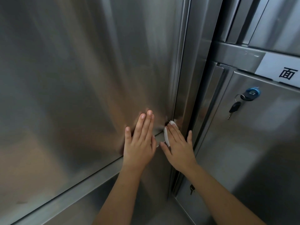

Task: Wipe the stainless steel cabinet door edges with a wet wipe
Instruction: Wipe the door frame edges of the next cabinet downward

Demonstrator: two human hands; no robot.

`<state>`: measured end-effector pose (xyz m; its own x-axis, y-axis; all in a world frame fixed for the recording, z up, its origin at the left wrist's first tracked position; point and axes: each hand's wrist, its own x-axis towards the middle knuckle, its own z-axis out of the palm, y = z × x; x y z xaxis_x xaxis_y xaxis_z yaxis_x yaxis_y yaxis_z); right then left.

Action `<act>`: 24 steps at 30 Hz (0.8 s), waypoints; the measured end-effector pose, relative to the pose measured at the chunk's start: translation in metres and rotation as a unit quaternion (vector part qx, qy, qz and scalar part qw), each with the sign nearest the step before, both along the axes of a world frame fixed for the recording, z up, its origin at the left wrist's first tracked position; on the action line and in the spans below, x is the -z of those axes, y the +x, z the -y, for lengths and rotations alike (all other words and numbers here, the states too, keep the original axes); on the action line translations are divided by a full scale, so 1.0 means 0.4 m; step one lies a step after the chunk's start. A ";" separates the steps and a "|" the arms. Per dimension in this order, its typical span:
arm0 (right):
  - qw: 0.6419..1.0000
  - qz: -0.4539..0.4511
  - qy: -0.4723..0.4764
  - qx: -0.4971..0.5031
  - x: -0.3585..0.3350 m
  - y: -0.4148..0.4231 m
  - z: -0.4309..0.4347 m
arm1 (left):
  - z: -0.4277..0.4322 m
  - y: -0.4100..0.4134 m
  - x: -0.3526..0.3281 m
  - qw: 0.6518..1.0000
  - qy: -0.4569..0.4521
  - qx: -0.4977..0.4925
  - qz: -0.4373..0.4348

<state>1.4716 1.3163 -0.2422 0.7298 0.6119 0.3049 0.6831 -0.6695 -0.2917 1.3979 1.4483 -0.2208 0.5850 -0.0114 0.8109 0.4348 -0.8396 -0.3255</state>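
A large stainless steel cabinet door (84, 78) fills the left and centre of the view. My left hand (140, 140) lies flat on its lower right corner, fingers straight and pointing up. My right hand (177, 146) presses a white wet wipe (166, 135) with straight fingers against the door's right vertical edge (180, 70), at the bottom corner. Most of the wipe is hidden under my fingers; a strip shows along their left side and a tip above them.
A steel ledge (73, 189) runs below the door. To the right stands another steel cabinet door (259, 143) with a blue-capped lock and hanging keys (243, 99), and a white label (282, 69) above it. A second key (192, 189) hangs lower down.
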 end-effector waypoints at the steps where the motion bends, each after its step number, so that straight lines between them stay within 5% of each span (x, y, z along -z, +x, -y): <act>1: 1.000 -0.005 0.001 -0.004 -0.001 0.001 0.003 | 0.000 -0.001 0.000 1.000 0.003 -0.005 -0.001; 8: 0.998 -0.009 0.045 -0.031 0.005 0.002 0.013 | 0.000 -0.002 0.002 1.000 -0.005 -0.007 -0.008; 24: 0.983 0.137 0.074 -0.094 0.001 0.042 0.049 | 0.006 0.004 0.001 0.999 0.017 -0.046 -0.007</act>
